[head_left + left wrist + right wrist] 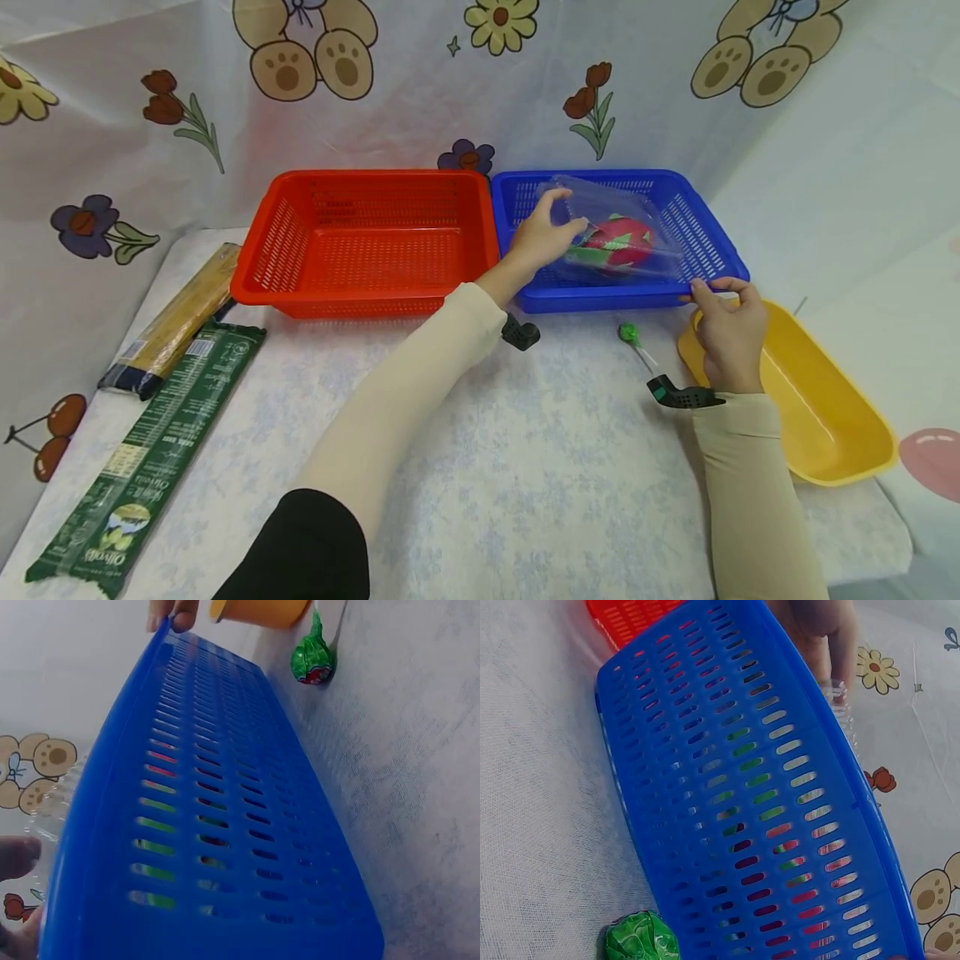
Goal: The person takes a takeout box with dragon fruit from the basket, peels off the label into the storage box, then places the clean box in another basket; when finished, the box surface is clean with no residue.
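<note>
A blue basket (600, 297) stands at the back, right of centre. In it a pink and green dragon fruit (628, 239) shows through a clear plastic box (596, 197). My left hand (542, 235) reaches over the basket's front left part and grips the box's left edge between thumb and fingers. At the front right corner my right hand (729, 333) pinches the blue rim. Close by, in front of the basket, a green-wrapped lollipop (628, 334) lies on the table; the right wrist view shows its wrapper (641, 937) beside the basket wall.
Left of the blue basket stands a red basket (386, 308) with nothing in it. A yellow basin (832, 417) sits at the right, partly behind my right hand. Two long packs, one green (161, 442) and one of yellow spaghetti (187, 304), lie along the left table edge.
</note>
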Motion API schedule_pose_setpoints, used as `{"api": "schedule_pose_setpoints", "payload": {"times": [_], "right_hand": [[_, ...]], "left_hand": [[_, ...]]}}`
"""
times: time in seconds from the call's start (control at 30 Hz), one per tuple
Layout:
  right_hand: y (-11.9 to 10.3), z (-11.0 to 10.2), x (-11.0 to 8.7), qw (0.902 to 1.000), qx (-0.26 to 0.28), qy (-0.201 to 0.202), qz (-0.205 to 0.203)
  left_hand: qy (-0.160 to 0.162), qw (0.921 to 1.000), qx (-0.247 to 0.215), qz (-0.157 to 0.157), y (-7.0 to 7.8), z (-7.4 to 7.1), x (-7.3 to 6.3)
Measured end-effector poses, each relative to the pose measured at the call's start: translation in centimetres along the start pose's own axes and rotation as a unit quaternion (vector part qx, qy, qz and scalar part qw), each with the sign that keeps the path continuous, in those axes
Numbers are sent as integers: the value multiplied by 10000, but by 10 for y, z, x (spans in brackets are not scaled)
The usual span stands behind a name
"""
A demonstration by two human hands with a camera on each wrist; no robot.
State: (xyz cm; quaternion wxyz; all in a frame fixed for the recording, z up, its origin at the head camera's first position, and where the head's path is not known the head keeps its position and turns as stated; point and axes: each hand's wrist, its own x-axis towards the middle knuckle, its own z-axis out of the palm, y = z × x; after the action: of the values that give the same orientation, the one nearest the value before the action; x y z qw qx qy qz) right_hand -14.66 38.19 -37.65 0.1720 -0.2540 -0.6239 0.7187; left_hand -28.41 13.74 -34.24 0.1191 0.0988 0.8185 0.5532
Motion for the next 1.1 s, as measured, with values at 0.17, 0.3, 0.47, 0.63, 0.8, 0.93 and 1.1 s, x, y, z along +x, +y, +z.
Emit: {"api": "schedule_pose_setpoints", "payload": {"times": [0.17,0.3,0.47,0.63,0.8,0.93,1.1], "right_hand": [[2,1,0,9997,151,-72,-166],[3,3,1,9996,159,-105,-196],[3,1,3,9999,69,-55,-118],[2,-2,2,10000,-48,0,-62],[1,-2,1,10000,-33,-47,-63],[1,-3,0,10000,-44,-43,-57],[0,-3,-1,9998,-199,35,-61]], "left_hand": [[-577,9955,530,-533,0,8,5],[-729,9917,594,-874,-1,12,6],[-779,9903,475,-1052,-2,16,7],[-771,9905,381,-1071,-2,19,8],[-750,9910,254,-1083,0,19,7],[-694,9915,127,-1090,1,17,6],[-799,9903,-216,-1117,4,14,6]]}}
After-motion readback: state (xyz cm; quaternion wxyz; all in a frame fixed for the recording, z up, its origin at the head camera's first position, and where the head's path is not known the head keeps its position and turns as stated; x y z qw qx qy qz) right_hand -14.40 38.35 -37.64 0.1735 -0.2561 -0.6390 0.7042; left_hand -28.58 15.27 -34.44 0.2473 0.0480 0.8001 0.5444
